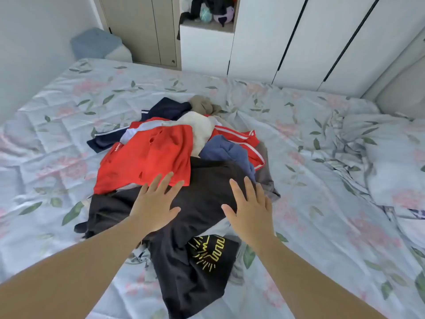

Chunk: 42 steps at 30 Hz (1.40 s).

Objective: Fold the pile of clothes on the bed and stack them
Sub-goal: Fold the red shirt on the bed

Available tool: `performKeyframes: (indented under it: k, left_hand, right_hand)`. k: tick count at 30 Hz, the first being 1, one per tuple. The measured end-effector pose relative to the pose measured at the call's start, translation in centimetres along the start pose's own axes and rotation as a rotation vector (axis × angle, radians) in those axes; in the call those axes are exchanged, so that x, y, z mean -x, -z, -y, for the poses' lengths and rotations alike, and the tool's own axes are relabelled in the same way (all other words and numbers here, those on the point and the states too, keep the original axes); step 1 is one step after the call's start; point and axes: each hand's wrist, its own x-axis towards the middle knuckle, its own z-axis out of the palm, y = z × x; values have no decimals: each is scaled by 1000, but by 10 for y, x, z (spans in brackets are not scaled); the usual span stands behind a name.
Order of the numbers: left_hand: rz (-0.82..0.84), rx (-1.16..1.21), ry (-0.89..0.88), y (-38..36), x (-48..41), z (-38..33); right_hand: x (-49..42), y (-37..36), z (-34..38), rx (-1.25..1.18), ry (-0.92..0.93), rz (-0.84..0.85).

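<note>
A loose pile of clothes lies in the middle of the bed (pixel 322 226). On top nearest me is a black T-shirt (pixel 202 203) with a yellow print. Behind it lie a red shirt (pixel 151 157), a blue garment (pixel 227 153), a white garment (pixel 200 130), a red piece with white stripes (pixel 239 137), a navy garment (pixel 165 109) and a beige one (pixel 202 103). My left hand (pixel 154 203) is spread flat with straight fingers over the black T-shirt's left part. Over its right part my right hand (pixel 250 208) is equally flat. Neither hand holds anything.
The floral sheet is rumpled, and a bunched duvet (pixel 391 162) lies at the right. A blue pillow (pixel 99 43) leans in the far left corner. White wardrobe doors (pixel 287 38) stand behind the bed, with soft toys (pixel 213 10) in a niche.
</note>
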Motion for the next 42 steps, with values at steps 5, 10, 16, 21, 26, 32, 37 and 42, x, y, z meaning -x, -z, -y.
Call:
performKeyframes:
  k: [5, 10, 16, 21, 26, 32, 37, 42]
  left_hand:
    - [96, 261, 354, -29, -39, 15]
    - [47, 704, 662, -33, -75, 34]
    - [91, 978, 805, -34, -88, 39]
    - [100, 862, 612, -2, -51, -15]
    - [130, 843, 481, 28, 1, -60]
    - [9, 828, 524, 97, 53, -88]
    - [-3, 814, 349, 165, 81, -141]
    - [-106, 910, 175, 230, 83, -205]
  right_hand:
    - [-20, -37, 2, -3, -31, 53]
    - [-25, -54, -3, 4, -34, 83]
    - [-23, -53, -10, -33, -56, 63]
    - [-2, -42, -12, -108, -75, 76]
    - [40, -27, -15, -267, -81, 82]
    - [95, -11, -29, -475, 1, 159]
    - [137, 25, -43, -679, 159, 114]
    - [168, 85, -64, -895, 380, -113]
